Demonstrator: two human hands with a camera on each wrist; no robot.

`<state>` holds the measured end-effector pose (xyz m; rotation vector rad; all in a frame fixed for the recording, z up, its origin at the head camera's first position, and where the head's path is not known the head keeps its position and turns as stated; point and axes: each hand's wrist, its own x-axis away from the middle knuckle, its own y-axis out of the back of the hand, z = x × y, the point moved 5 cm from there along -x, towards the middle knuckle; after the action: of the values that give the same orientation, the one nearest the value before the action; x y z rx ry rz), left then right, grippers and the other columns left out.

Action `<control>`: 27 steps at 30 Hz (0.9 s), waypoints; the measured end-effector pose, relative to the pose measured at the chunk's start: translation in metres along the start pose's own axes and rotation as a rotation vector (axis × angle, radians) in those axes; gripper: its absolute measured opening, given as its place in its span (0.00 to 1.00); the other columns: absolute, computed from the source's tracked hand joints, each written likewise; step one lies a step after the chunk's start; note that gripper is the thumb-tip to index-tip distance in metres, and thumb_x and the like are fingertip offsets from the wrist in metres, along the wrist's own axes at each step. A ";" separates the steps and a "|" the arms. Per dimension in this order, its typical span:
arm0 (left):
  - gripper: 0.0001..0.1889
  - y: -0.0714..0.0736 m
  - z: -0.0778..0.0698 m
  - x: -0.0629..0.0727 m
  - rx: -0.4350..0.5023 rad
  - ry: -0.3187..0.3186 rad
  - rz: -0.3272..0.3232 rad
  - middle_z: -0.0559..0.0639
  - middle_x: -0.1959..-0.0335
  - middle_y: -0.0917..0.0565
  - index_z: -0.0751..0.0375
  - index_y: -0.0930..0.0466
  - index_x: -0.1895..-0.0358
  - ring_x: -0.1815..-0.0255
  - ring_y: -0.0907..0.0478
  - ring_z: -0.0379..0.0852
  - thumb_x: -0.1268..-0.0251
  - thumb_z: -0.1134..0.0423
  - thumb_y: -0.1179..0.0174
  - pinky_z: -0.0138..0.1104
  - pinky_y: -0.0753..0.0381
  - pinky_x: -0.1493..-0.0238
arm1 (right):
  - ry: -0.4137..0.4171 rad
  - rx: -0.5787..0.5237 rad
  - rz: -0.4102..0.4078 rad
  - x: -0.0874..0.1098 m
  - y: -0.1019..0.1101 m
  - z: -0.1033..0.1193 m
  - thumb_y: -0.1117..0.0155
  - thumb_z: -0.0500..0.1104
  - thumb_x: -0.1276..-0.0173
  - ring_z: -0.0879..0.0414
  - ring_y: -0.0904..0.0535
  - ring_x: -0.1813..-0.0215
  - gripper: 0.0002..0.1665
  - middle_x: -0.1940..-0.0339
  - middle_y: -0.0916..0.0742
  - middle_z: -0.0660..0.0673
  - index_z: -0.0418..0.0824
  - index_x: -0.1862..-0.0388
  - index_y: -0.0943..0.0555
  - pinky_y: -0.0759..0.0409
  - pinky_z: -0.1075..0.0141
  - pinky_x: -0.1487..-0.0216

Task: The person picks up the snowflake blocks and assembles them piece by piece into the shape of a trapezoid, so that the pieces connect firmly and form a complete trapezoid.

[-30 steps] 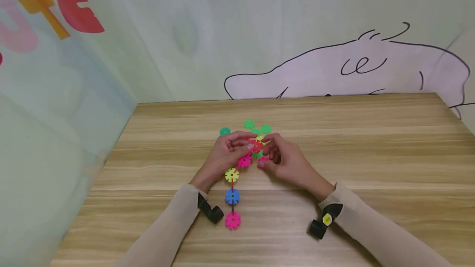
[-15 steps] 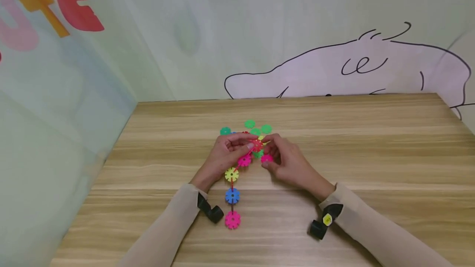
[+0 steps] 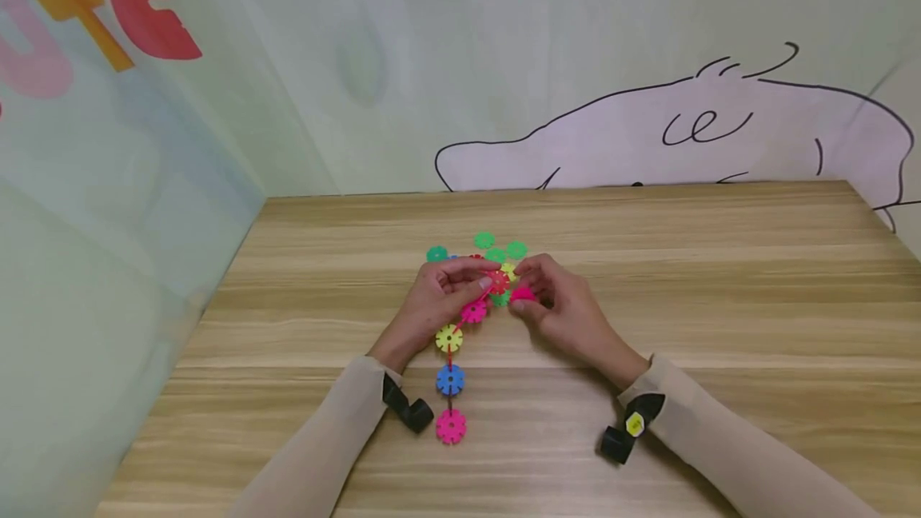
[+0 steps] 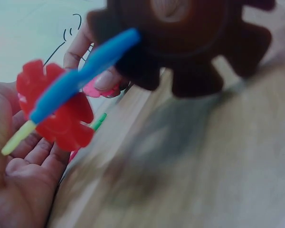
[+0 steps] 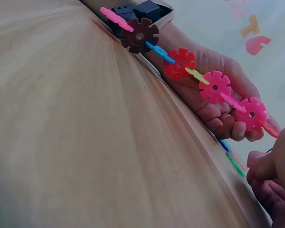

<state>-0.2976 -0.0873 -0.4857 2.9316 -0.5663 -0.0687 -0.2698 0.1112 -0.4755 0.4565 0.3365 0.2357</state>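
A chain of notched plastic discs, face-on ones alternating with edge-on ones, runs from the pink end disc (image 3: pixel 451 427) through a blue disc (image 3: pixel 451 380) and a yellow disc (image 3: pixel 449 338). At its far end my left hand (image 3: pixel 439 298) pinches a red disc (image 3: pixel 499 282) between thumb and fingers. The right wrist view shows the chain from the side, with a brown disc (image 5: pixel 139 36) near the sleeve. To the right, my right hand (image 3: pixel 564 306) pinches a loose pink disc (image 3: pixel 523 294), apart from the chain and partly covered by the thumb.
Behind the hands lie several loose discs, among them a teal disc (image 3: pixel 436 254), a green disc (image 3: pixel 516 249) and a yellow disc (image 3: pixel 508 271). They rest on the wood-grain table (image 3: pixel 719 286), which meets a printed cloth backdrop (image 3: pixel 360 102).
My right hand has lifted the loose pink disc slightly up and to the right, turning it in the fingers. The left hand holds the chain almost unmoved.
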 end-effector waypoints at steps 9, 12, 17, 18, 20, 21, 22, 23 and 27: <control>0.15 0.000 0.000 0.000 -0.013 0.004 -0.003 0.55 0.45 0.08 0.56 0.11 0.39 0.59 0.14 0.35 0.23 0.62 0.34 0.26 0.15 0.56 | -0.053 -0.068 -0.105 0.002 0.006 -0.002 0.23 0.35 0.31 0.60 0.12 0.67 0.05 0.67 0.05 0.43 0.39 0.58 0.12 0.16 0.72 0.61; 0.15 0.000 0.000 0.000 -0.007 0.002 0.001 0.56 0.44 0.08 0.57 0.12 0.38 0.58 0.13 0.36 0.23 0.62 0.35 0.26 0.15 0.56 | -0.055 -0.103 -0.115 0.002 0.008 -0.003 0.28 0.31 0.28 0.60 0.11 0.66 0.04 0.66 0.05 0.41 0.37 0.57 0.11 0.15 0.74 0.60; 0.15 -0.001 0.000 0.000 0.005 -0.003 0.011 0.57 0.44 0.08 0.58 0.12 0.38 0.57 0.12 0.36 0.23 0.62 0.35 0.27 0.14 0.55 | -0.029 -0.165 -0.105 0.002 0.008 -0.002 0.33 0.27 0.26 0.57 0.09 0.63 0.08 0.65 0.05 0.38 0.34 0.56 0.11 0.14 0.75 0.57; 0.15 -0.001 0.000 0.000 0.006 -0.003 0.012 0.57 0.44 0.09 0.58 0.12 0.39 0.57 0.12 0.37 0.23 0.62 0.34 0.27 0.14 0.55 | -0.019 -0.164 -0.106 0.002 0.008 -0.002 0.33 0.27 0.27 0.56 0.09 0.63 0.07 0.65 0.05 0.38 0.34 0.56 0.10 0.14 0.75 0.57; 0.14 -0.002 0.001 -0.001 0.001 -0.003 0.017 0.57 0.44 0.08 0.57 0.12 0.39 0.57 0.12 0.37 0.23 0.61 0.34 0.27 0.14 0.55 | 0.003 -0.144 -0.113 0.002 0.008 -0.001 0.32 0.27 0.27 0.56 0.09 0.63 0.08 0.65 0.05 0.39 0.34 0.56 0.10 0.14 0.75 0.57; 0.14 -0.002 0.001 -0.001 -0.003 -0.003 0.020 0.56 0.45 0.08 0.57 0.11 0.39 0.57 0.12 0.38 0.23 0.61 0.34 0.27 0.14 0.56 | 0.019 -0.119 -0.120 0.002 0.008 -0.001 0.31 0.27 0.28 0.57 0.09 0.62 0.08 0.64 0.05 0.40 0.35 0.57 0.09 0.14 0.75 0.57; 0.14 -0.002 0.001 -0.001 -0.008 -0.002 0.022 0.56 0.45 0.08 0.56 0.11 0.39 0.58 0.12 0.38 0.23 0.61 0.33 0.27 0.15 0.58 | 0.043 -0.083 -0.130 0.002 0.009 0.000 0.30 0.28 0.28 0.58 0.09 0.62 0.07 0.64 0.05 0.41 0.36 0.57 0.08 0.14 0.75 0.56; 0.14 -0.002 0.000 0.000 -0.009 0.000 0.025 0.55 0.47 0.08 0.56 0.11 0.40 0.61 0.13 0.37 0.23 0.61 0.33 0.26 0.16 0.62 | 0.075 -0.047 -0.141 0.002 0.009 0.000 0.29 0.28 0.29 0.58 0.09 0.61 0.07 0.63 0.05 0.42 0.37 0.58 0.08 0.14 0.75 0.56; 0.13 -0.002 0.000 0.001 0.004 0.015 0.035 0.50 0.56 0.07 0.56 0.10 0.42 0.71 0.19 0.36 0.24 0.61 0.32 0.25 0.26 0.75 | 0.226 0.060 -0.193 0.002 0.010 0.005 0.24 0.29 0.33 0.55 0.08 0.61 0.06 0.64 0.04 0.44 0.39 0.61 0.07 0.15 0.77 0.55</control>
<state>-0.2955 -0.0857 -0.4860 2.9221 -0.6159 -0.0410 -0.2676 0.1183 -0.4670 0.4543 0.6074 0.0887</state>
